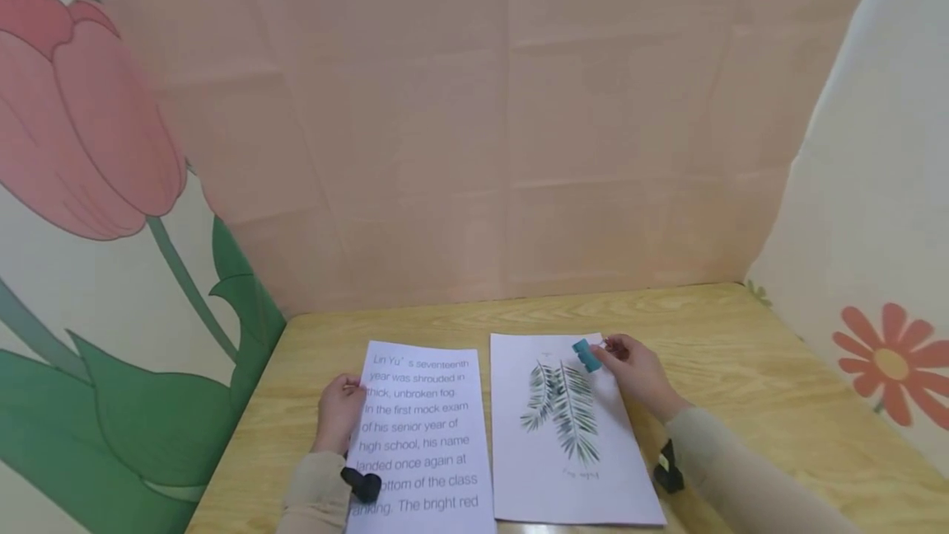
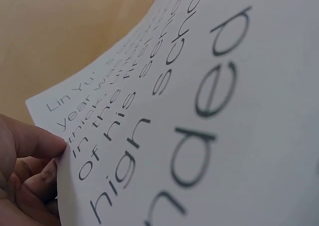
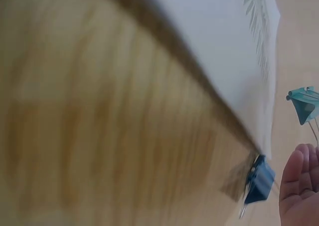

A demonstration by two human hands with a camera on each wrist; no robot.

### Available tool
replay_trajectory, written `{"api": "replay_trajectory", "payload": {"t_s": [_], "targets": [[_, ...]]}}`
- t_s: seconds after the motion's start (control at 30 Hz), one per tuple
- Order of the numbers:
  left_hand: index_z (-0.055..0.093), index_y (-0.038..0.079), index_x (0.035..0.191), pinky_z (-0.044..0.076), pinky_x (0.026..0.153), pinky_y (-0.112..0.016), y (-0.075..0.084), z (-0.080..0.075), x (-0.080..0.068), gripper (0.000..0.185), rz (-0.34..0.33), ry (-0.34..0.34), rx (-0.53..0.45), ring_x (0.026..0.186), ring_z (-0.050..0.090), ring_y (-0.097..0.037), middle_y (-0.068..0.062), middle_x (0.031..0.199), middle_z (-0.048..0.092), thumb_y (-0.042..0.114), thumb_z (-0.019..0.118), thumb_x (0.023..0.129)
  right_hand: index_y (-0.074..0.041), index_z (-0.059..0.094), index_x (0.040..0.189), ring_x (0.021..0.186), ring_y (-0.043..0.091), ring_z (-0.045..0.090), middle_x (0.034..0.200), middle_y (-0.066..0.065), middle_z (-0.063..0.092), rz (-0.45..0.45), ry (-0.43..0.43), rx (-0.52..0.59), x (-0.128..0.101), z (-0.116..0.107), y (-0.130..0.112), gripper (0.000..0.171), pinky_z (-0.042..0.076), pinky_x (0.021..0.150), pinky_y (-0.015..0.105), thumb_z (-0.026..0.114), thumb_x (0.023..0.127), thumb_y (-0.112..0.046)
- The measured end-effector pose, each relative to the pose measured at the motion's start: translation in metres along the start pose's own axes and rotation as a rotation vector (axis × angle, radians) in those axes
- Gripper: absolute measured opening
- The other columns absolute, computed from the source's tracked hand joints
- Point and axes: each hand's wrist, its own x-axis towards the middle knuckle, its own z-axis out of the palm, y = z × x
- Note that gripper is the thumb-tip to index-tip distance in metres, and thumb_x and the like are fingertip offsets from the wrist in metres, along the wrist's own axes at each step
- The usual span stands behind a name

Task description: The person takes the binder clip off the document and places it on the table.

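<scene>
On the near part of the wooden table, two sheets lie side by side: the text page on the left and the fern print on the right. The left hand pinches the text page's left edge between thumb and curled fingers, lifting it slightly. Farther back, the right hand holds a teal binder clip by its wire handles at the fern print's far right corner.

Desk: light wood grain. Lying on it: printed text sheet, its left edge lifted off the surface; leaf-print sheet just right of the text sheet, not overlapping it.
</scene>
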Motion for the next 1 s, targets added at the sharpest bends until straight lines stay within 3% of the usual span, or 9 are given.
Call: {"api": "replay_trajectory", "payload": {"t_s": [0.17,0.33,0.47,0.73,1.0], "targets": [[0.061,0.000,0.118,0.051,0.076,-0.038,0.000,-0.001,0.001,0.021,0.009,-0.002,0.005,0.088,0.064,-0.027,-0.018,0.106,0.068,0.010,0.051,0.103,0.006,0.055,0.132,0.105,0.033,0.057,0.120,0.022,0.061,-0.005,0.014,-0.025,-0.001,-0.008,0.011,0.070,0.052,0.084,0.038,0.063,0.099,-0.055],[0.060,0.000,0.119,0.052,0.078,-0.040,0.001,0.000,0.001,0.021,-0.005,-0.001,0.004,0.090,0.065,-0.028,-0.019,0.108,0.068,0.010,0.051,0.103,0.007,0.057,0.124,0.090,0.026,0.060,0.109,0.019,0.063,-0.018,0.032,-0.014,-0.006,-0.012,0.019,0.060,0.053,0.068,0.030,0.065,0.100,-0.048],[0.060,0.000,0.121,0.051,0.079,-0.040,0.002,0.000,0.000,0.022,-0.022,0.000,0.007,0.092,0.065,-0.029,-0.019,0.110,0.067,0.010,0.050,0.104,0.009,0.057,0.122,0.082,0.022,0.060,0.105,0.018,0.063,-0.033,0.038,-0.009,-0.010,-0.014,0.020,0.057,0.052,0.063,0.029,0.066,0.101,-0.044],[0.060,-0.003,0.120,0.052,0.073,-0.037,-0.001,-0.001,-0.002,0.023,0.026,-0.019,0.000,0.085,0.065,-0.026,-0.019,0.105,0.068,0.008,0.050,0.103,0.014,0.049,0.134,0.098,0.031,0.063,0.122,0.031,0.061,-0.018,0.014,-0.024,-0.010,-0.017,0.025,0.073,0.055,0.070,0.031,0.062,0.101,-0.050],[0.060,-0.002,0.121,0.051,0.077,-0.040,-0.002,-0.001,0.000,0.023,0.023,-0.016,0.003,0.089,0.065,-0.027,-0.020,0.108,0.068,0.009,0.050,0.103,0.013,0.052,0.131,0.106,0.040,0.064,0.124,0.033,0.062,-0.019,-0.012,-0.067,-0.014,-0.023,0.027,0.067,0.055,0.088,0.049,0.062,0.102,-0.047]]}}
